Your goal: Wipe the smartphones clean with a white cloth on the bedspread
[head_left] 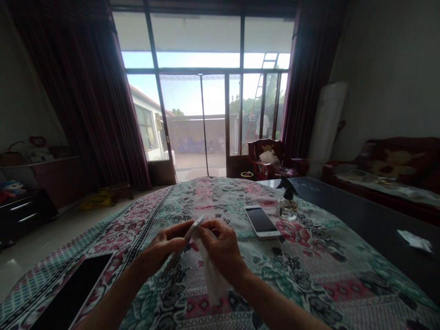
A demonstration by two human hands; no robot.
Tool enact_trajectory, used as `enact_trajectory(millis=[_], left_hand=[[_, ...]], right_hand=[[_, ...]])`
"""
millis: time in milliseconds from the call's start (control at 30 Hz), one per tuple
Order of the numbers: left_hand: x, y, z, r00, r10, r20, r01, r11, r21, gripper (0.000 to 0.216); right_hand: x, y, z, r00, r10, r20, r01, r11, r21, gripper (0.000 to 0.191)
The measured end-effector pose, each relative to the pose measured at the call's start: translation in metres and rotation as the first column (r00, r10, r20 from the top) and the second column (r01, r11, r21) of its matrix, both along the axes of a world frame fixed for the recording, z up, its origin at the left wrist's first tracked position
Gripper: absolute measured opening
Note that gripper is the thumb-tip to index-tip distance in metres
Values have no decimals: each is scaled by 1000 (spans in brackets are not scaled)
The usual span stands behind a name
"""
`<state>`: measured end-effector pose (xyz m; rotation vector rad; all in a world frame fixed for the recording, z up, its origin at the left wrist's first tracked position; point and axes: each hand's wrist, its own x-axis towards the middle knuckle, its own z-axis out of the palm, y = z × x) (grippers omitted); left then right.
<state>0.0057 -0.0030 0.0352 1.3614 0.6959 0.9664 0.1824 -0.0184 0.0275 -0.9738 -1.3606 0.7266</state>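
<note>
My left hand (164, 245) is closed around a thin, pale-edged phone (197, 222), tilted nearly edge-on, so its faces are mostly hidden. Against the phone's upper end, my right hand (222, 245) pinches a white tissue (215, 282), which hangs down below the fingers. Both hands are above a flowered cloth (292, 279). To the right of them lies a white phone (263, 222) with its dark screen up. A tablet-like device (74, 293) with a black screen lies at lower left, beside my left forearm.
Beyond the white phone stands a small glass jar (288, 209) with a black figure on top. A crumpled white paper (415, 240) lies on the dark tabletop (343, 224) at right. A wooden armchair (268, 158) stands near the glass doors.
</note>
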Motion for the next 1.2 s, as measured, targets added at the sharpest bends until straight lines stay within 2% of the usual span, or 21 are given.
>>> enact_trajectory(millis=[133,300,500,667,900,967,1100,1200], left_hand=[[-3,0,-1,1000,-8,5,8,1000,-1,59],[-4,3,-4,999,-35,-5,35,999,40,61],[-4,1,-2,999,-46,-7,46,999,28,59],[-4,1,-2,999,-40,-30,42,997,64,61],[-7,2,0,999,-34,-43,37,997,73,58],[-7,2,0,998,-42,-50,46,996,79,60],[-8,3,-1,997,-29,-70,33,997,66,61],[-8,4,-2,996,-3,-84,8,998,63,61]], right_hand=[[-4,-4,2,1000,6,-4,-6,997,75,12],[2,3,-3,1000,-10,-30,11,999,38,13],[-1,-5,3,999,36,7,-36,997,61,10],[3,0,1,999,45,-28,-45,999,21,13],[2,-3,3,998,62,15,-63,996,64,10],[5,1,1,999,42,17,-43,998,52,12],[17,11,6,996,-87,-26,87,996,27,19],[21,8,17,991,-131,-9,131,984,118,13]])
